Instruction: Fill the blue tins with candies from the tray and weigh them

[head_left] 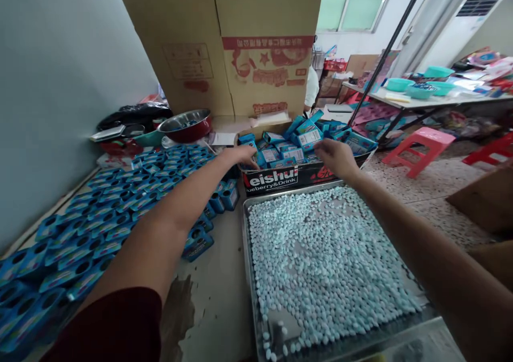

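Note:
My left hand (246, 156) reaches over the left end of a black carton (272, 180) filled with small blue boxes (294, 155). Its fingers are apart and bent downward beside the boxes there. Over the carton's front edge, my right hand (335, 158) has its fingers bunched together against the pile; what they grip, if anything, is hidden. Just in front of the carton lies a metal tray (246, 244) spread with many pale blue, pill-shaped candies (320, 255).
Rows of blue boxes with round holes (80, 244) cover the table's left side. Behind them stands a red-sided metal bowl (190, 127). A tall cardboard sheet (192, 36) rises at the back. Pink stools (420, 148) and another table with turquoise basins (438, 72) are to the right.

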Demonstrator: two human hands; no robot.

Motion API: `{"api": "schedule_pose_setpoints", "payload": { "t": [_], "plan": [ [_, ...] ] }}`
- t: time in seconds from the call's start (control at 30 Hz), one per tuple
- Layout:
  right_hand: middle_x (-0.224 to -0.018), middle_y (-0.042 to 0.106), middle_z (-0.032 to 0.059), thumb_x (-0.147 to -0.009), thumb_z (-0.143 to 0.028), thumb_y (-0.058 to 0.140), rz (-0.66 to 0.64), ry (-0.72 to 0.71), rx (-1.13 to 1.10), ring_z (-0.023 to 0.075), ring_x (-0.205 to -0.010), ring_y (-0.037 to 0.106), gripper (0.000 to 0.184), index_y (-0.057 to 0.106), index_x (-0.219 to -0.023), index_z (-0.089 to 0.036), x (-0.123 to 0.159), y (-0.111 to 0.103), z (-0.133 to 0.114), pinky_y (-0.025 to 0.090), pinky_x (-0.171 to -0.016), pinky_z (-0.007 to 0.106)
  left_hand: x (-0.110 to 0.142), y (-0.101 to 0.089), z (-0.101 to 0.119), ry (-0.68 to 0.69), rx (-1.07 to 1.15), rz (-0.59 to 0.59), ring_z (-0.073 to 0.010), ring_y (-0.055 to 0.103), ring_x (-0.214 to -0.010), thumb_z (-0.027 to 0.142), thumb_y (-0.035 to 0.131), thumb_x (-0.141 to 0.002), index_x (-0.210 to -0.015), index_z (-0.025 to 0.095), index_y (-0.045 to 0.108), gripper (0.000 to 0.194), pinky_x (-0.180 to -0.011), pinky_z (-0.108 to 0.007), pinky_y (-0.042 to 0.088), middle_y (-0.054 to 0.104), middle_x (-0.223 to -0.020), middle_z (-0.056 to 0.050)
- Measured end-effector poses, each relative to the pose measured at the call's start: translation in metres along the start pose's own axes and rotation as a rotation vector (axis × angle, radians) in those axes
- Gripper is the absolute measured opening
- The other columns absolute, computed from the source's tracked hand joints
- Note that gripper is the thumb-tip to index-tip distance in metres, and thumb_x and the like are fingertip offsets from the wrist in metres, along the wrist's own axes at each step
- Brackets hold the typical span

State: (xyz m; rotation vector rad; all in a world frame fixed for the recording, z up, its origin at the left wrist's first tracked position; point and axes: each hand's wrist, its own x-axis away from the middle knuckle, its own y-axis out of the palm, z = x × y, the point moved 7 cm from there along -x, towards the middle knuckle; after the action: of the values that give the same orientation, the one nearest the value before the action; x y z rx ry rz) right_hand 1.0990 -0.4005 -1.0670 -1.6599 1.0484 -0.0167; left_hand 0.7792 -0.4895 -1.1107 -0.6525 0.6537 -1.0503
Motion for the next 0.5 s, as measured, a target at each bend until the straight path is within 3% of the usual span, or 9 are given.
{"api": "schedule_pose_setpoints", "payload": {
  "t": [0.1, 0.2, 0.3, 0.43, 0.5],
  "plan": [
    [-0.13, 0.078, 0.0136, -0.086, -0.025, 0.077, -0.295, -0.035, 0.201, 0.0342, -0.115, 0.074, 0.049, 0.079, -0.134, -0.021, -0.063, 0.05, -0.007, 0.058, -0.098, 0.041, 0.002, 0.012, -0.013, -0.053, -0.125, -0.069, -0.0511, 0.058, -0.13, 0.02, 0.106, -0.032, -0.074, 0.021, 0.062, 0.061, -0.122, -0.063, 0.04, 0.067, -0.098, -0.012],
    [-0.153, 0.063, 0.0209, -0.078, -0.023, 0.085, -0.535, -0.077, 0.361, 0.0397, -0.125, 0.069, 0.065, 0.074, -0.142, -0.02, -0.078, 0.091, -0.008, 0.057, -0.103, 0.045, 0.009, 0.009, -0.021, -0.058, -0.332, -0.092, -0.0544, 0.049, -0.141, 0.022, 0.107, -0.032, -0.095, 0.019, 0.067, 0.075, -0.125, -0.066, 0.035, 0.065, -0.124, -0.018],
    [-0.151, 0.062, 0.0252, -0.085, -0.022, 0.079, -0.536, -0.107, 0.413, 0.0407, -0.122, 0.069, 0.059, 0.071, -0.143, -0.019, -0.073, 0.103, -0.004, 0.058, -0.098, 0.047, 0.013, 0.002, -0.02, 0.012, -0.43, -0.051, -0.0523, 0.049, -0.142, 0.023, 0.105, -0.037, -0.111, 0.02, 0.065, 0.084, -0.124, -0.062, 0.038, 0.062, -0.134, -0.019],
    [-0.132, 0.074, 0.0189, -0.08, -0.021, 0.082, -0.528, -0.074, 0.342, 0.0351, -0.114, 0.071, 0.048, 0.076, -0.127, -0.017, -0.063, 0.1, 0.008, 0.055, -0.09, 0.038, 0.016, 0.0, -0.017, 0.103, -0.246, -0.008, -0.041, 0.063, -0.12, 0.019, 0.099, -0.045, -0.106, 0.025, 0.064, 0.07, -0.114, -0.054, 0.049, 0.067, -0.106, -0.006],
    [-0.119, 0.077, 0.0127, -0.077, -0.021, 0.082, -0.431, 0.0, 0.257, 0.0318, -0.106, 0.071, 0.047, 0.077, -0.123, -0.019, -0.062, 0.087, 0.01, 0.053, -0.086, 0.035, 0.019, -0.005, -0.014, 0.136, -0.109, 0.064, -0.0361, 0.066, -0.112, 0.021, 0.096, -0.05, -0.108, 0.026, 0.065, 0.066, -0.11, -0.049, 0.052, 0.067, -0.099, -0.002]
  ]
}}
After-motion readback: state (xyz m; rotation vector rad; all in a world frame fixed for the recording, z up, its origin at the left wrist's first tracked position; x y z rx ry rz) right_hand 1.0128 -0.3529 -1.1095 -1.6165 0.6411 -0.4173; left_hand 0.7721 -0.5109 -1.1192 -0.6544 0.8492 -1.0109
